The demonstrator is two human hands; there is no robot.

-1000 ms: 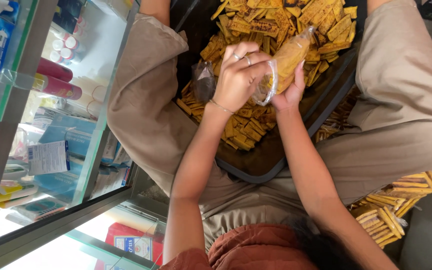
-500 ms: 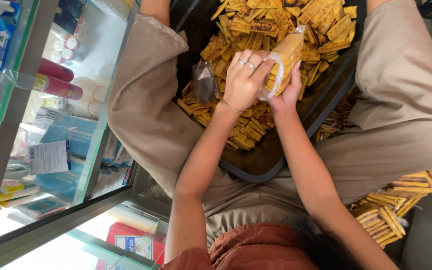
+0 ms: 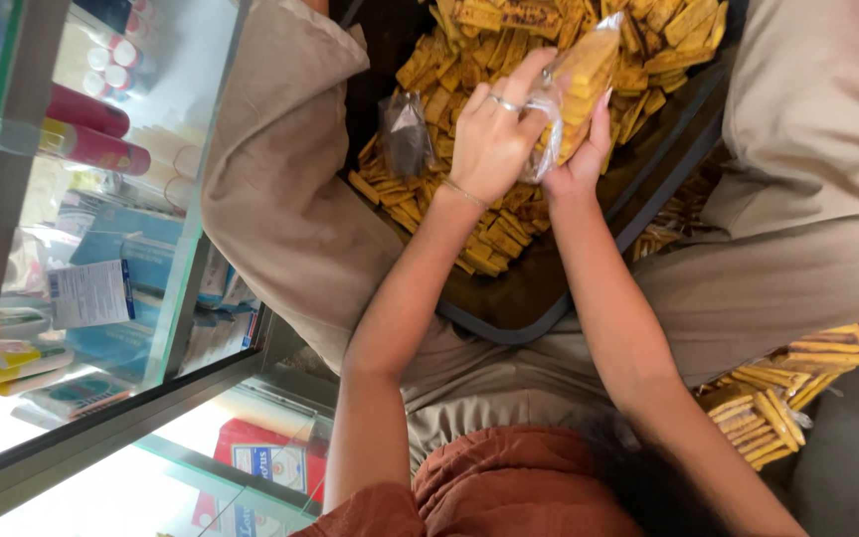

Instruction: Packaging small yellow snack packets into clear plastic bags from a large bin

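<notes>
Compared with the view half a second earlier, both hands and the packet are found almost unmoved; the left hand (image 3: 494,139) has shifted only slightly over the packet's lower end.

The clear plastic packet (image 3: 577,85) of yellow strip snacks is held over the dark tray (image 3: 509,313), which rests on the lap between the beige-trousered knees. Its long axis runs diagonally, the far end pointing up and to the right of the picture, the near end gathered in the hands. The left hand, ringed and braceleted, is closed over the packet's near end from above. The right hand (image 3: 584,149) is closed against it from beneath, fingers laid along the packet's side.

Loose yellow strips (image 3: 469,214) are heaped in the tray beneath and around the hands. An empty clear bag (image 3: 405,129) lies on the heap just left of the left hand. Filled packets (image 3: 797,383) are stacked low at the right, beside the knee. A glass display case (image 3: 72,298) holding boxes and tubes stands at the left. The packet's near end is hidden by the left hand
</notes>
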